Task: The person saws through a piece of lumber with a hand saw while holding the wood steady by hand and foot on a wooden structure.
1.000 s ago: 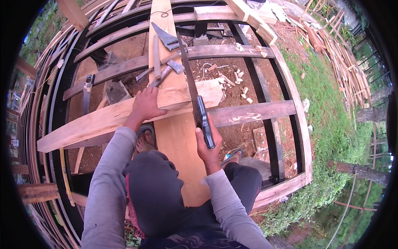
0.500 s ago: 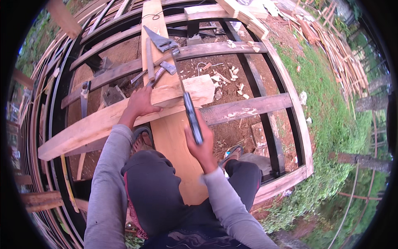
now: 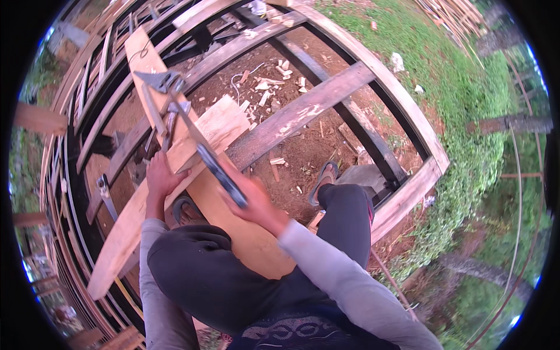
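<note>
My left hand (image 3: 163,176) grips the upper edge of a long pale timber (image 3: 124,233), its thumb along the near face. That timber lies slantwise across a wide plank (image 3: 224,216), its far end rough and cut to a slope. In my right hand (image 3: 255,201), blurred by motion, is a long tool with a black-and-grey grip (image 3: 220,175). Its narrow blade or shaft points up and left over the timber; its exact kind is unclear. Beyond lie a handsaw (image 3: 153,80), a wood strip (image 3: 153,111) and a hatchet-like tool (image 3: 178,107).
Dark frame beams (image 3: 303,114) cross open gaps over bare soil, where wood chips (image 3: 265,87) are scattered. A second handsaw (image 3: 107,195) hangs at the left. My sandalled foot (image 3: 324,178) stands between beams. Grass (image 3: 443,81) borders the frame on the right; stacked lumber (image 3: 458,20) lies beyond.
The view has turned, so plank and timber appear farther left and more steeply slanted. The tool in my right hand now leans more to the left. My left hand keeps its grip on the timber.
</note>
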The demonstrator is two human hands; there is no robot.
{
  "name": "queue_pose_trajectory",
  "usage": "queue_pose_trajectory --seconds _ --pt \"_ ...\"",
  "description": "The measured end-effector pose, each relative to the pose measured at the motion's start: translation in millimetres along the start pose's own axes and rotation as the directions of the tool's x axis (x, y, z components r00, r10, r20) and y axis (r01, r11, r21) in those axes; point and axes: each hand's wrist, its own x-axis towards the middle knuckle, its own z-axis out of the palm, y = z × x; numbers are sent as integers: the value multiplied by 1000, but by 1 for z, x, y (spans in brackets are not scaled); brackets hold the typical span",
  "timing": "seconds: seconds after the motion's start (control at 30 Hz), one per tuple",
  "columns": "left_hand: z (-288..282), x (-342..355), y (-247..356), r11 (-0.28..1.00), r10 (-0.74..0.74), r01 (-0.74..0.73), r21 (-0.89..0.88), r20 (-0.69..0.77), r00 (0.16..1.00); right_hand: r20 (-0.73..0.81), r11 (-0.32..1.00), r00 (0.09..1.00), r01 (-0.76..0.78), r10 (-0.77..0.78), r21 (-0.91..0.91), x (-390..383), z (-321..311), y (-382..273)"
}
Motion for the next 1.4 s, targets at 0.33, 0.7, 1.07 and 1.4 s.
queue_pose_trajectory --seconds 0.33,0.7,1.07,1.4 --pt "-13 -7 10 1000 4 -4 7 -13 1000 64 996 995 -68 71 -58 -181 -96 -53" --pt "-15 -11 -8 999 -34 34 -39 6 999 51 997 997 -50 53 -52 -128 -45 -22" --pt "-20 -6 -5 997 -37 34 -70 -35 999 -28 986 988 150 -152 -69 22 16 22" --pt "-29 -11 -13 995 -46 51 -85 55 997 -46 987 996 -86 80 -137 -106 -33 -48"
